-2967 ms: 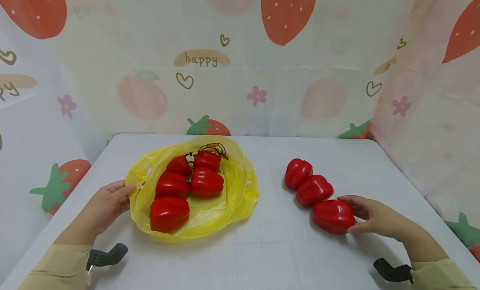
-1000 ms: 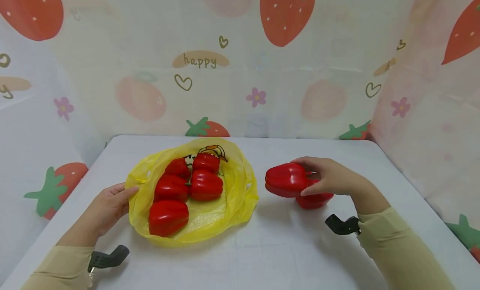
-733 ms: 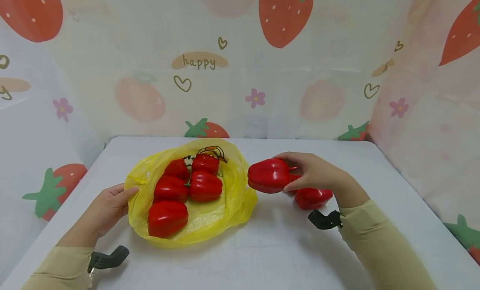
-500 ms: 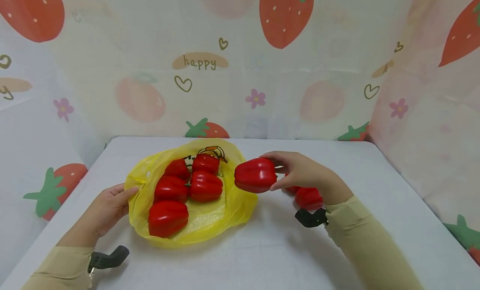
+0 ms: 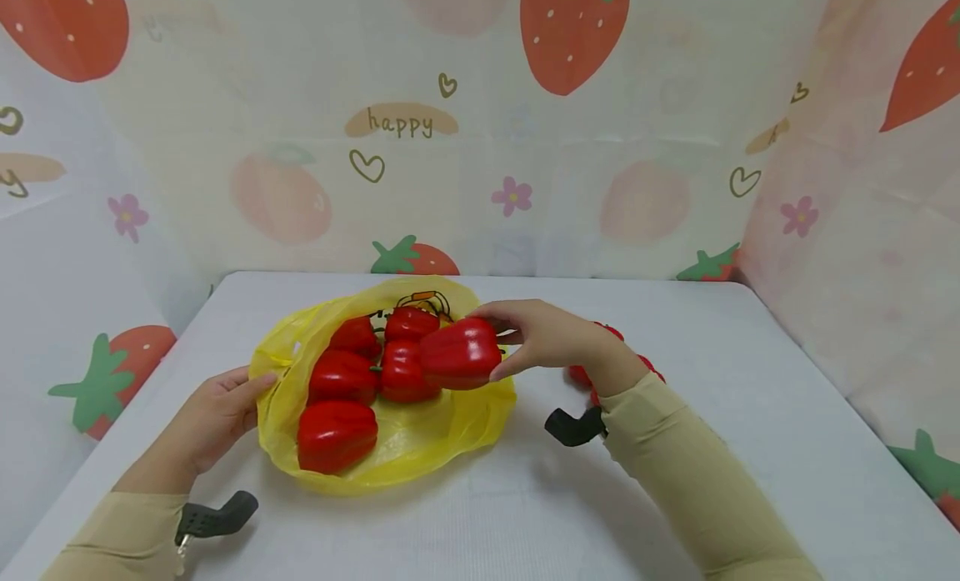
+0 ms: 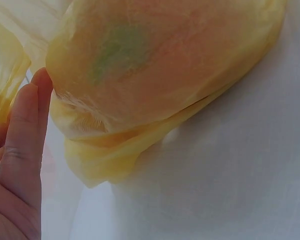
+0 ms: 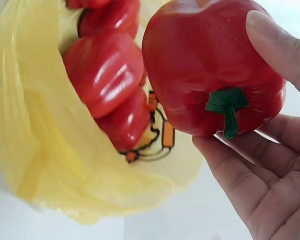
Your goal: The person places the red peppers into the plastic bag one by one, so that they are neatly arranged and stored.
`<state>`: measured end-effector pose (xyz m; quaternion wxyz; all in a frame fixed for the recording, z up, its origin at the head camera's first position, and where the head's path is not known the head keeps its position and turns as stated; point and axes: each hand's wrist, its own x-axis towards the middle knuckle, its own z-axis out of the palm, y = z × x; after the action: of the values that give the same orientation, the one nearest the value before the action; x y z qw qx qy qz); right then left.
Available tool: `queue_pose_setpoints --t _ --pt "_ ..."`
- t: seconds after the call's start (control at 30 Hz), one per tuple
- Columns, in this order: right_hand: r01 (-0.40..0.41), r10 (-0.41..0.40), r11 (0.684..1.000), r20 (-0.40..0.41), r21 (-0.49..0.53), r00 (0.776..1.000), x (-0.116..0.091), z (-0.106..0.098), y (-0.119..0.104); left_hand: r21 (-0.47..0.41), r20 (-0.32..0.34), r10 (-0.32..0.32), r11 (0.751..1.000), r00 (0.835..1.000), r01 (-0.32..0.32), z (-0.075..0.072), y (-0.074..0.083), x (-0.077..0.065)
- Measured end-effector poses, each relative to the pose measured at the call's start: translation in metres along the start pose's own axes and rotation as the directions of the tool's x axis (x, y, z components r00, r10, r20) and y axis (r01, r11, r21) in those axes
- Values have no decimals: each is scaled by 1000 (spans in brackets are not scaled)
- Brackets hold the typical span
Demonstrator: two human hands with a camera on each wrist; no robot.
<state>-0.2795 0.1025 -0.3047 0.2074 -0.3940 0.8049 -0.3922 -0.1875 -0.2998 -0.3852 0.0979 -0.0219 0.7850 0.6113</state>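
Observation:
A yellow plastic bag [image 5: 476, 423] lies with its mouth spread wide on the table's left half. Several red bell peppers [image 5: 341, 377] are inside it. My left hand [image 5: 213, 418] pinches the bag's left rim between thumb and fingers. My right hand [image 5: 551, 335] grips another red bell pepper [image 5: 461, 353] by its stem end, thumb on one side and fingers on the other. That pepper hangs over the right part of the bag's mouth and partly covers a pepper inside. Its green stem [image 7: 230, 112] points toward the palm in the right wrist view.
More red bell peppers [image 5: 579, 377] lie on the white table [image 5: 465, 523] right of the bag, mostly hidden behind my right hand and wrist. A strawberry-print sheet [image 5: 637, 106] stands behind the table and along both sides.
My right hand has taken the nearest bell pepper off the table on the right and carried it left to over the bag. My left hand has stayed at the rim.

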Motion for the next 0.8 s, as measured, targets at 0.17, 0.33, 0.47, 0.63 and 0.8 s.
queue_pose_setpoints --t 0.17,0.33,0.47,0.63,0.8 --pt "-38 38 999 37 -13 999 11 9 -8 -2 1 4 1000 1000 -4 0 1 -1" --pt "-48 51 998 86 -39 995 17 20 -13 -14 -1 1 1000 1000 -1 0 1 -2" --pt "-48 53 998 115 -49 992 19 29 -12 -9 -4 2 1000 1000 -3 0 1 -2" --pt "-82 93 992 118 -98 989 20 40 -11 -5 -3 4 1000 1000 -4 1 0 -4" --pt "-131 147 982 115 -138 982 19 47 -11 -9 3 2 1000 1000 -2 1 1 -5"
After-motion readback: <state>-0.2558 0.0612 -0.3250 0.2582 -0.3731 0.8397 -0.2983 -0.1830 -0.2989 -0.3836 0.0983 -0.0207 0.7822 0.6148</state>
